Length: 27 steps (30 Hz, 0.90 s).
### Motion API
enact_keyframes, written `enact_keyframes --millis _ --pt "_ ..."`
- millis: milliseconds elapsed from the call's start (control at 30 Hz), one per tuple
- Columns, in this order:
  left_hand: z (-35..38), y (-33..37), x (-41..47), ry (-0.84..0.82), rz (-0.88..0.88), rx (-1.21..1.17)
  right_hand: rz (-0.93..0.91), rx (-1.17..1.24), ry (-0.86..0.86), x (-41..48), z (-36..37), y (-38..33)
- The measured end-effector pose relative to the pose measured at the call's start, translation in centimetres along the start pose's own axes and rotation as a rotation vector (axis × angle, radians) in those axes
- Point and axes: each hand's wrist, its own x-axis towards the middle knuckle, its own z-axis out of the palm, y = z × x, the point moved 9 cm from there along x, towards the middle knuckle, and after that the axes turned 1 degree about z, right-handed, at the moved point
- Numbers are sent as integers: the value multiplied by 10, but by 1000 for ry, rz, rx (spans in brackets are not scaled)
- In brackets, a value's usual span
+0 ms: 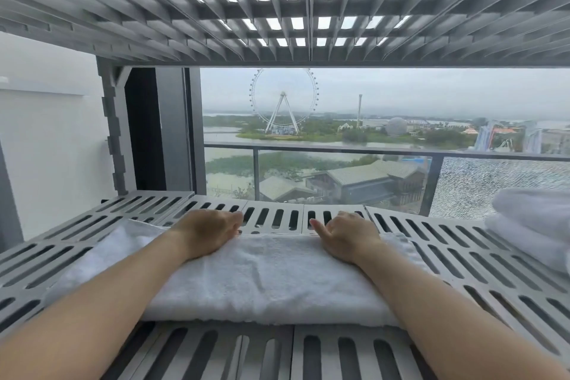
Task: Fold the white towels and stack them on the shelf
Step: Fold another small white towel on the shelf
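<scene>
A folded white towel (262, 278) lies flat on the grey slatted shelf (481, 262), across the middle of the board. My left hand (206, 230) rests on the towel's far left edge, fingers curled over it. At the far right edge of the same towel sits my right hand (344, 233), fingers also curled over the rim. Both forearms reach in from the near side over the towel. At the right end of the shelf stands a stack of folded white towels (536, 225), partly cut off by the frame.
Another slatted shelf board (283, 9) hangs close overhead. A grey shelf post (114, 133) stands at the back left. Behind the shelf is a window (370, 120) with a balcony railing, and a white wall is on the left.
</scene>
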Motion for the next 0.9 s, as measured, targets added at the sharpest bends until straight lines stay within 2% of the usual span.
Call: enact_keyframes --millis 67,200,300,400,500,633,800,900 --pt "-5 17 10 -14 -22 -104 -42 34 -24 -3 2 -7" --pt "11 68 35 -176 -122 -399 -105 139 -112 -12 6 -19" --pt "20 99 43 -251 -98 -447 -124 99 -149 -19 7 -18" --pt "20 104 40 -229 -67 -510 -126 96 -120 -24 3 -14" --pt "18 102 40 -231 -64 -489 -100 216 -75 -27 -7 -4" --pt "11 104 42 -207 -38 -483 -83 307 -186 -34 -18 28" --pt "6 115 47 -176 25 -442 -55 136 -330 -52 -13 57" --pt "-7 126 58 -118 77 -211 -96 90 -364 -59 -11 57"
